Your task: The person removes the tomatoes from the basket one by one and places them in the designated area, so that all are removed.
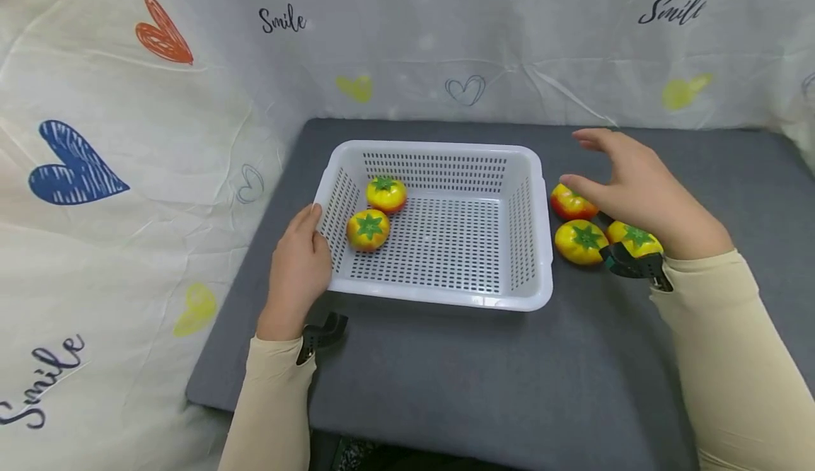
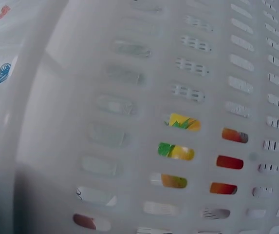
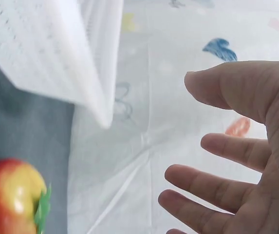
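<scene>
A white plastic basket [image 1: 439, 300] with slotted walls stands on the table. My left hand [image 1: 296, 273] grips its left rim, thumb on the near side of the wall. Inside, against the left, lie two glossy yellow-and-red fruits with green leafy tops, a far one [image 1: 385, 194] and a near one [image 1: 368, 230]; their colours show through the slots in the left wrist view. Three similar fruits [image 1: 580, 242] sit together just right of the basket. Over them hovers my right hand [image 1: 646, 192], empty, thumb and fingers spread apart, partly covering two of them.
The grey table [image 1: 484, 365] extends in front of the basket and to its right. A pale cloth [image 1: 420, 47] printed with hearts and lettering hangs behind it and along the left side. Dark straps [image 1: 627, 262] sit at both wrists.
</scene>
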Action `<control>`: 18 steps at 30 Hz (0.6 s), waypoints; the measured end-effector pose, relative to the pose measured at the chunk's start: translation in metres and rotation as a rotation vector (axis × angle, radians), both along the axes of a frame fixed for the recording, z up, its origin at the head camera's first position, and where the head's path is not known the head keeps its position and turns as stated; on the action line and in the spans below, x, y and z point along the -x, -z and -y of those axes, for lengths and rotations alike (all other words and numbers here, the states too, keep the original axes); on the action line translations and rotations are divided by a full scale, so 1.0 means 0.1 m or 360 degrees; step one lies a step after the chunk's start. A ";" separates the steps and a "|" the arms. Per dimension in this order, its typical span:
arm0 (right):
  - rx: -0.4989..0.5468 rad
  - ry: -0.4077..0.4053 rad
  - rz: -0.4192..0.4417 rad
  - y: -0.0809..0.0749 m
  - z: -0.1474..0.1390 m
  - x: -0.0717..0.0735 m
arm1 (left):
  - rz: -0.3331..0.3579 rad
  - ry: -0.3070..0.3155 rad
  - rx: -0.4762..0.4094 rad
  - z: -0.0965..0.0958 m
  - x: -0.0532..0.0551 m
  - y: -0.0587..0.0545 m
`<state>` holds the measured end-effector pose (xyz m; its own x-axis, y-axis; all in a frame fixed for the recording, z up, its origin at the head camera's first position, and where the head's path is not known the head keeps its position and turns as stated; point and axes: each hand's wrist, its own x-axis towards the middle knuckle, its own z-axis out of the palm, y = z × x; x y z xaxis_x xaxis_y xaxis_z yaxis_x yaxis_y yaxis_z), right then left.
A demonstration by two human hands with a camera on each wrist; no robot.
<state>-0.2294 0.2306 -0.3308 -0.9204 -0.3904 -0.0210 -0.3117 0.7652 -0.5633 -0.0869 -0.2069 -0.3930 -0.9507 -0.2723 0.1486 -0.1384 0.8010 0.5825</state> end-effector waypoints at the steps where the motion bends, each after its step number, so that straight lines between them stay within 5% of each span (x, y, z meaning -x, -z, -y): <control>1: -0.0003 -0.0016 0.0003 -0.02 0.05 0.01 | -0.0002 -0.0001 -0.0003 0.00 0.00 0.01; 18: 0.0046 -0.0306 0.0005 -0.14 0.89 0.10 | 0.0022 -0.0067 0.0019 -0.06 -0.01 0.00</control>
